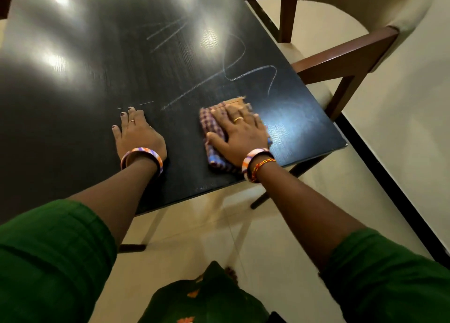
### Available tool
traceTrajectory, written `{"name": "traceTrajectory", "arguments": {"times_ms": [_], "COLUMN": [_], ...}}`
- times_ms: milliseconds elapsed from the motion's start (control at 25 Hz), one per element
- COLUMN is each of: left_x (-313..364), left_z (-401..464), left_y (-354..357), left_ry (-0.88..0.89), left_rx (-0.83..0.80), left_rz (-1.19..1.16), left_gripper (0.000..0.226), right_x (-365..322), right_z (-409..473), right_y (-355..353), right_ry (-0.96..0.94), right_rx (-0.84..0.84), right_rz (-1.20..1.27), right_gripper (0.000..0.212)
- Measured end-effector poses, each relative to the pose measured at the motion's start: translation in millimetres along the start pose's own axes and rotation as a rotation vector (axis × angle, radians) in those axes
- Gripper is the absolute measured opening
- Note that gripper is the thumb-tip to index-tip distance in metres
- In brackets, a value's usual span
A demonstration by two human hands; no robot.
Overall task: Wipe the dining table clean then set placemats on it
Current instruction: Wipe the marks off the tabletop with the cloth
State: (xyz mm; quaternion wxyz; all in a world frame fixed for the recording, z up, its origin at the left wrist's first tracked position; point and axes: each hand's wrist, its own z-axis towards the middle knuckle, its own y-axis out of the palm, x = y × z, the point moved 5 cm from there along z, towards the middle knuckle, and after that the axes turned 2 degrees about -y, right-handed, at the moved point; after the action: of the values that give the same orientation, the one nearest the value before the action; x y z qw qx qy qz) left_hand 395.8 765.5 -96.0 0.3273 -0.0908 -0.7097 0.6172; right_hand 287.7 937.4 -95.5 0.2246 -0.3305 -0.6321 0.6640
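cloth [214, 137] mostly hidden under hand, far fingers [243, 108] motion-blurred

The room was dim; overhead lamps threw soft white glare patches across the dark table [73, 83], with a bluish sheen near its right corner. Edges curved with wide-angle distortion, and the cloth [214, 127] was motion-blurred

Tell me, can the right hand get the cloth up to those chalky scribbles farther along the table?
Probably yes. The right hand presses the checked cloth flat just short of the chalk marks, and only bare tabletop lies between.
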Motion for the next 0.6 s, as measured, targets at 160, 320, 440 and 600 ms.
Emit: {"name": "traceTrajectory", "arguments": {"times_ms": [160, 320, 440, 600], "left_x": [-1, -2, -15, -19], "left_z": [2, 3, 2, 2], "left_y": [2, 1, -7, -6], "left_ry": [-0.005, -0.028, -0.322, -0.424], "left_rx": [0.0, 0.031, 0.118, 0.075], "left_rz": [-0.003, -0.015, -0.061, -0.039], "left_gripper": [0.047, 0.048, 0.056, 0.059], "right_x": [112, 107, 33, -79], "right_z": [2, 12, 34, 32], "right_y": [-19, -18, -8, 8], "right_ry": [0.439, 0.592, 0.322, -0.254], "right_rx": [0.074, 0.123, 0.115, -0.001], "right_rz": [0.035, 0.012, 0.02, 0.005], "right_gripper": [0.06, 0.061, 0.061, 0.055]}}
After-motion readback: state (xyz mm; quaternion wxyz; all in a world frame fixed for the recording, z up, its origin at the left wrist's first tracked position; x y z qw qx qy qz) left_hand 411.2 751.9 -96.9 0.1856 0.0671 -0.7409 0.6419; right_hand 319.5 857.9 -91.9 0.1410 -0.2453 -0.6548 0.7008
